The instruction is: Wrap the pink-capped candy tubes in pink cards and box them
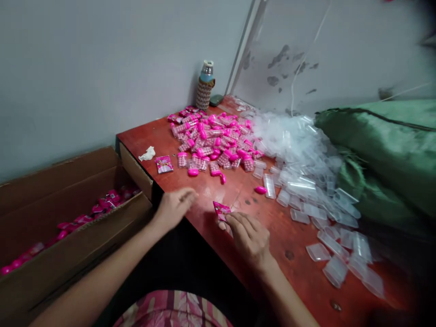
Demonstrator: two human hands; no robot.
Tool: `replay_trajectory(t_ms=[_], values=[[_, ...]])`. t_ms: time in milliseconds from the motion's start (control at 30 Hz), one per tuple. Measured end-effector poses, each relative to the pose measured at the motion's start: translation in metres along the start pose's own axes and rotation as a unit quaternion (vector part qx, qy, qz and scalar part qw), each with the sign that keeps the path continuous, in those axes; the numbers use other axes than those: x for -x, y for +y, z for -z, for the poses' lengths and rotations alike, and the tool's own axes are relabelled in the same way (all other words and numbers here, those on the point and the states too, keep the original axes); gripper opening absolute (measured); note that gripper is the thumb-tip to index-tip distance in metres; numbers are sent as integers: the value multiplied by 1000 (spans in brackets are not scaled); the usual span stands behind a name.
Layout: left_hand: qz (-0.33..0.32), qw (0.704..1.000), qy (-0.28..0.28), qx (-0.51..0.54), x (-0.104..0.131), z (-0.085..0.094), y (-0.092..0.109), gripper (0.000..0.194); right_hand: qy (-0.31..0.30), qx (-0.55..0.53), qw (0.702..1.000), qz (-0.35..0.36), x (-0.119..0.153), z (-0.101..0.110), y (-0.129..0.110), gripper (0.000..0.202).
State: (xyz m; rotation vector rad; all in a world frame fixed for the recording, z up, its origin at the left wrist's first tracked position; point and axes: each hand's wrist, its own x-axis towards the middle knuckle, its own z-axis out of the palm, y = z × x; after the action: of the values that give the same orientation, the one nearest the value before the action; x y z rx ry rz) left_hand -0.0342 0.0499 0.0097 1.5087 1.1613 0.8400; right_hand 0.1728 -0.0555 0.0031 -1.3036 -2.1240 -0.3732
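Note:
Between the thumb and fingers of my right hand (250, 234) is a small pink printed card (221, 210), held low over the red table. My left hand (173, 206) hovers by the table's near edge, smeared by motion, so its fingers are unclear. Past both hands lies a heap of small clear containers with pink caps, filled with pink balls (218, 136). One more pink printed card (164, 164) lies flat to the left of the heap. A loose pink cap (260, 190) rests near the clear empty containers (303, 181) on the right.
An open cardboard box (136, 168) at left holds pink-capped containers. A bottle in a knitted sleeve (204, 93) stands at the table's (136, 136) back corner, by the wall. Crumpled white scrap (147, 153) lies near the edge. A green sack (384, 159) bulges at right.

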Motion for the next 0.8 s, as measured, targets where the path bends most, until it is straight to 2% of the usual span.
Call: replay_trajectory(t_ms=[33, 67, 100, 133, 200, 267, 367, 433, 500, 567, 633, 733, 800], values=[[65, 987, -82, 120, 15, -15, 2, 39, -5, 14, 1000, 14, 2, -1, -1, 29], [115, 956, -136, 232, 27, -29, 4, 41, -14, 24, 999, 29, 4, -3, -2, 30], [145, 924, -139, 325, 36, -41, 4, 42, -26, 28, 998, 43, 5, -4, -3, 30], [163, 899, -116, 388, 42, -51, 4, 38, -37, 26, 997, 56, 6, -5, -5, 30], [182, 876, -65, 441, 45, -64, 1, 29, -57, -7, 996, 66, 6, -4, -6, 27], [183, 889, -38, 417, 42, -68, -4, 25, -68, -74, 994, 29, 1, 0, -5, 24], [147, 941, -40, 302, 38, -67, -8, 24, -64, -140, 979, -135, -13, 8, 2, 35], [100, 969, -53, 220, 38, -66, -7, 22, -101, -131, 961, -221, -25, 11, 7, 36], [60, 980, -71, 176, 39, -68, -5, 21, -188, -121, 947, -231, -35, 8, 11, 29], [60, 976, -81, 194, 41, -71, -2, 20, -262, -125, 932, -215, -42, 2, 13, 26], [105, 951, -74, 281, 42, -75, -1, 22, -270, -127, 928, -224, -44, -5, 14, 30], [186, 874, -20, 448, 43, -82, 0, 31, -210, -100, 935, -268, -43, -14, 13, 34], [199, 837, 22, 510, 41, -87, 1, 33, -174, -66, 941, -283, -41, -18, 11, 37]])
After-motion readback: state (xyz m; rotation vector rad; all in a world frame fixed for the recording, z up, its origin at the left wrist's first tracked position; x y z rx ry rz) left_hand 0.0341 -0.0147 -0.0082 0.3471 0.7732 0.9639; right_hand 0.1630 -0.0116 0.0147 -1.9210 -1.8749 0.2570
